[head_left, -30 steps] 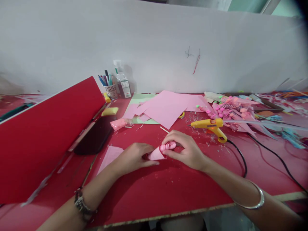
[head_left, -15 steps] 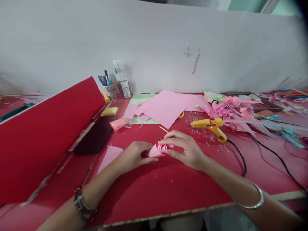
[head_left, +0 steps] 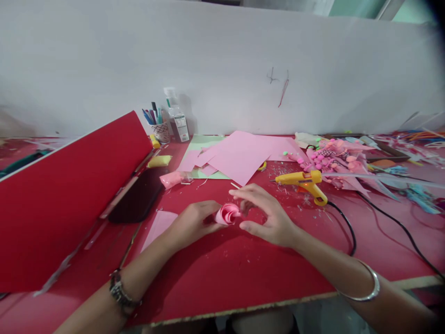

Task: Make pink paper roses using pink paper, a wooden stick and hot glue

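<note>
A coiled roll of pink paper (head_left: 226, 215) is held above the red tabletop, its spiral end facing me and to the right. My left hand (head_left: 195, 220) grips the roll's left side between thumb and fingers. Just right of it, my right hand (head_left: 266, 214) has thumb and fingers apart, curved around the open end of the roll; whether a fingertip touches the paper I cannot tell. A flat piece of pink paper (head_left: 160, 226) lies beside my left forearm. The yellow glue gun (head_left: 303, 182) rests beyond my right hand.
Pink sheets (head_left: 239, 155) lie on a green sheet at the back. Pink decorated cones (head_left: 333, 160) are piled at the right. A dark phone (head_left: 137, 197) and a leaning red board (head_left: 69, 199) stand left. The glue gun's black cord (head_left: 347, 232) crosses the right side.
My right hand's fingers have come off the roll and spread apart. The roll has turned, so its spiral end shows more fully. My left hand keeps its grip.
</note>
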The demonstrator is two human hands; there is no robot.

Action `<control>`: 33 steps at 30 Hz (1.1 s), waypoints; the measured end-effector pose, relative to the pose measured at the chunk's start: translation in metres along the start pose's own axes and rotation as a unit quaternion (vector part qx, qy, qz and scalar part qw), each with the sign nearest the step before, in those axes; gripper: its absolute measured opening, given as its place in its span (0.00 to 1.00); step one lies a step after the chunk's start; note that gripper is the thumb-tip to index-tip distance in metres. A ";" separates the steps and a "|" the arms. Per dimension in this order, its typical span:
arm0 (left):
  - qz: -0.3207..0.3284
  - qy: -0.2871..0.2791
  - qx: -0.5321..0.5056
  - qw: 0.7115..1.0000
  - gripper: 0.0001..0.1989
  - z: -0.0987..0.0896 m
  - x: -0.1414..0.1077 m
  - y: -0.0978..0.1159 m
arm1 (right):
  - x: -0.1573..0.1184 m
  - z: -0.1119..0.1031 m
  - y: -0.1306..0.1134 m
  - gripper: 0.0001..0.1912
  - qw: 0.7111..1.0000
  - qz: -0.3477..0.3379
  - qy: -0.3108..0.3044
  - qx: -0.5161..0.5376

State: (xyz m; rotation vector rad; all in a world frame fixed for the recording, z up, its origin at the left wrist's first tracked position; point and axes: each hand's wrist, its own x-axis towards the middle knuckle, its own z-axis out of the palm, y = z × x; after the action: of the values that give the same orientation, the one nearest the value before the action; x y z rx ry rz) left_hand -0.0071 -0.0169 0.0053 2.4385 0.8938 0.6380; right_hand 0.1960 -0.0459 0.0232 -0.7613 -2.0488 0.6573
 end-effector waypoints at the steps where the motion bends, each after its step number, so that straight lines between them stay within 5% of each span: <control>1: 0.009 0.004 -0.004 1.000 0.07 -0.001 0.000 0.000 | 0.000 0.000 -0.001 0.28 1.000 0.001 0.000 0.004; 5: 0.034 0.003 -0.025 0.999 0.05 -0.003 0.001 0.001 | 0.000 0.002 -0.003 0.32 0.999 -0.015 -0.034 -0.032; 12: 0.029 -0.012 -0.029 0.999 0.05 -0.002 0.000 0.003 | -0.003 0.009 -0.003 0.23 0.992 -0.056 -0.080 -0.083; 33: -0.007 -0.089 -0.097 0.991 0.16 0.004 -0.003 0.000 | -0.003 0.010 -0.008 0.15 1.000 -0.003 0.010 0.002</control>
State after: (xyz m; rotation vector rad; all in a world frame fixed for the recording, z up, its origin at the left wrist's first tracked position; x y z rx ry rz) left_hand -0.0068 -0.0201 0.0012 2.2718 0.7408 0.4701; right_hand 0.1864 -0.0550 0.0216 -0.7557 -2.0297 0.6473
